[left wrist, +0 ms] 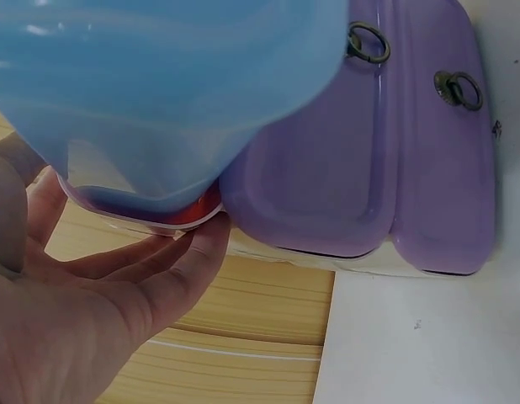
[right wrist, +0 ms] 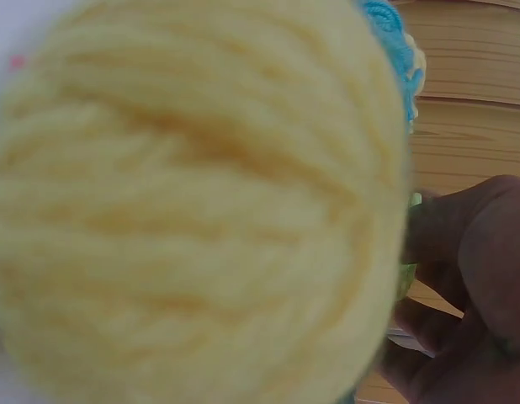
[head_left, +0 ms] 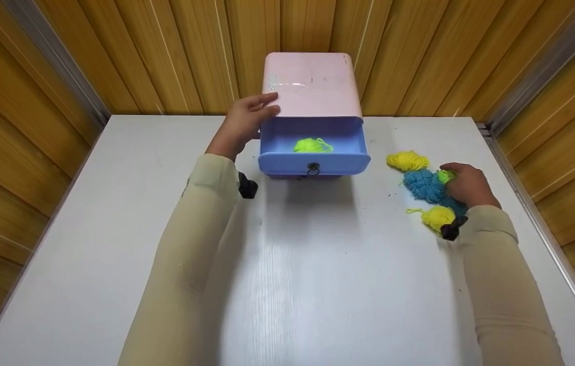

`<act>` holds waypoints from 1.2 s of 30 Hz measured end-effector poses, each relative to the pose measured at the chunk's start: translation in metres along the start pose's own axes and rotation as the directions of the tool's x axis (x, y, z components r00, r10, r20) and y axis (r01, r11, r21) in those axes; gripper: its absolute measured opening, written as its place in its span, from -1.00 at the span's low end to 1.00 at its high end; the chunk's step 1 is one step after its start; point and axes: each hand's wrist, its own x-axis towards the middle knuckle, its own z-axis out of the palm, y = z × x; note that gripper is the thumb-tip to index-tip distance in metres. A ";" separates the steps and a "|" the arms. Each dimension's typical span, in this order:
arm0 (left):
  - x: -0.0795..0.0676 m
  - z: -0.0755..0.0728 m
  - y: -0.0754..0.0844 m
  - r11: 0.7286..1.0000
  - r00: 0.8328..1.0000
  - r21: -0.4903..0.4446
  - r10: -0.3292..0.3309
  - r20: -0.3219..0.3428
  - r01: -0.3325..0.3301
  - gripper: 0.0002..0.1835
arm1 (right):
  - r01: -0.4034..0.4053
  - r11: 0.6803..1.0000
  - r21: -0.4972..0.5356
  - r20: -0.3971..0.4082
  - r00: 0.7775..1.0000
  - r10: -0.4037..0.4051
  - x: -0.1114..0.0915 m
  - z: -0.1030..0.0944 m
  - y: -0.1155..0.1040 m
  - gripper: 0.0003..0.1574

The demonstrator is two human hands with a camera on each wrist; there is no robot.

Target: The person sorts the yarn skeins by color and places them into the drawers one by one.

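My left hand (head_left: 246, 122) rests against the left edge of a pink drawer cabinet (head_left: 312, 91), its fingers extended along the side in the left wrist view. The cabinet's blue top drawer (head_left: 282, 163) is pulled out, and inside lies a bright green yarn ball (head_left: 308, 146). On the right, my right hand (head_left: 470, 187) grips another green yarn ball (head_left: 445, 176), mostly covered by the fingers. Around it lie a blue yarn ball (head_left: 423, 186), a darker teal one (head_left: 454, 205) and two yellow yarn balls (head_left: 407, 160). The nearer yellow yarn ball (right wrist: 193, 219) fills much of the right wrist view.
Two purple drawers (left wrist: 319, 177) with ring pulls sit closed below the blue one. The cabinet stands on a white table (head_left: 312, 284), near its back edge. Wood-patterned panels (head_left: 206, 56) enclose the back and both sides.
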 end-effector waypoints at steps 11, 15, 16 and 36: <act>-0.001 0.000 0.002 1.000 1.000 -0.017 0.006 -0.018 -0.006 -0.55 | 0.053 0.999 -0.009 -0.105 0.993 -0.053 0.000 0.002 0.006 -0.42; -0.001 0.001 0.002 1.000 1.000 -0.017 0.002 -0.018 -0.002 -0.54 | 0.068 0.998 -0.004 -0.131 0.989 -0.068 -0.001 0.002 0.008 -0.44; -0.002 0.001 0.002 1.000 1.000 -0.018 0.001 -0.017 -0.001 -0.54 | 0.072 0.997 -0.003 -0.137 0.988 -0.071 -0.002 0.002 0.009 -0.44; -0.003 0.002 0.000 1.000 1.000 -0.004 0.011 -0.013 -0.011 -0.55 | 0.087 0.995 0.039 -0.265 0.961 -0.074 -0.010 -0.010 -0.001 -0.43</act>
